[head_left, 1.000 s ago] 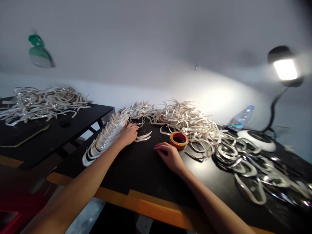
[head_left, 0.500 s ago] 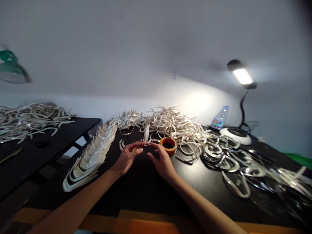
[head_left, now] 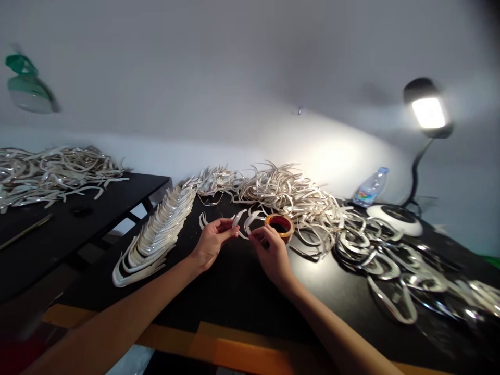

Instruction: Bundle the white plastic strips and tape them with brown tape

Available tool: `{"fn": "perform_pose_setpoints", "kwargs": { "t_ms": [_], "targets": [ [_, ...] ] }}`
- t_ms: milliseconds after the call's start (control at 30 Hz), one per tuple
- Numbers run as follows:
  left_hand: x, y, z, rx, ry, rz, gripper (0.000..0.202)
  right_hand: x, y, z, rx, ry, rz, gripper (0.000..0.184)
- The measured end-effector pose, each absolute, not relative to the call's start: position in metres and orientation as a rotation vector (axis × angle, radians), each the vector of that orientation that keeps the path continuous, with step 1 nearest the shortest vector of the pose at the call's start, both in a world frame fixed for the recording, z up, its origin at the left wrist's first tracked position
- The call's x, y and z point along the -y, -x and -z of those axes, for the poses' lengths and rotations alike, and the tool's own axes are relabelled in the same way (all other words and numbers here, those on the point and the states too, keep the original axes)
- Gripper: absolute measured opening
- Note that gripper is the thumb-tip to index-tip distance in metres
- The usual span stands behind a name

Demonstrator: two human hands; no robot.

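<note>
My left hand is closed, thumb and fingers pinching a glossy white curved strip that sticks up from the fingertips. Opposite it, my right hand pinches the lower end of another white curved strip. Whether the two strips are joined near the fingers I cannot tell. Just behind the right hand lies a roll of orange-brown tape. To the left, a long row of nested white curved strips runs away from me along the black table.
Tangled white strips are heaped at the back. Shiny looped strips spread over the right side. A plastic bottle and a lit desk lamp stand back right. A second black table at left bears another heap.
My hands, which were close together with looser fingers, have drawn slightly apart. The right fingers have closed on a strip. The whole view has shifted a little.
</note>
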State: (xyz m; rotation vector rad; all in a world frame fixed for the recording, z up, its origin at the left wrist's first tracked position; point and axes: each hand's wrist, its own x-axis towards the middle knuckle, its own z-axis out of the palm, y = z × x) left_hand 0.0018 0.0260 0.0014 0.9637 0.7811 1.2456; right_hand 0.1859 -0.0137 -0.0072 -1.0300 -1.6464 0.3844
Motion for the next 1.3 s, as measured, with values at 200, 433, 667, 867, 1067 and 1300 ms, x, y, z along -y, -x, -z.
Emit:
{"fn": "perform_pose_setpoints", "kwargs": {
  "t_ms": [200, 433, 667, 867, 1067, 1300],
  "targets": [
    [-0.023, -0.001, -0.002, -0.711, -0.995, -1.206, 0.034, 0.015, -0.189, 0.006, 1.738, 1.05, -0.361, 0.011],
    [-0.022, -0.002, 0.004, -0.743, -1.151, -1.188, 0.038, 0.01, -0.192, 0.012, 1.767, 1.087, -0.381, 0.012],
    [-0.024, -0.002, 0.008, -0.82, -1.34, -1.223, 0.035, 0.01, -0.19, 0.014, 1.79, 1.069, -0.444, 0.01],
    [-0.022, -0.001, 0.009, -0.778, -1.667, -1.18, 0.024, 0.007, -0.19, 0.01, 1.52, 0.997, -0.844, 0.03],
    [-0.015, -0.002, 0.012, -0.776, -1.825, -1.152, 0.016, 0.005, -0.19, 0.007, 1.394, 0.917, -1.046, 0.037],
    [-0.016, -0.002, 0.012, -0.783, -1.826, -1.137, 0.015, 0.007, -0.19, 0.008, 1.369, 0.936, -1.075, 0.037]
  ]
}}
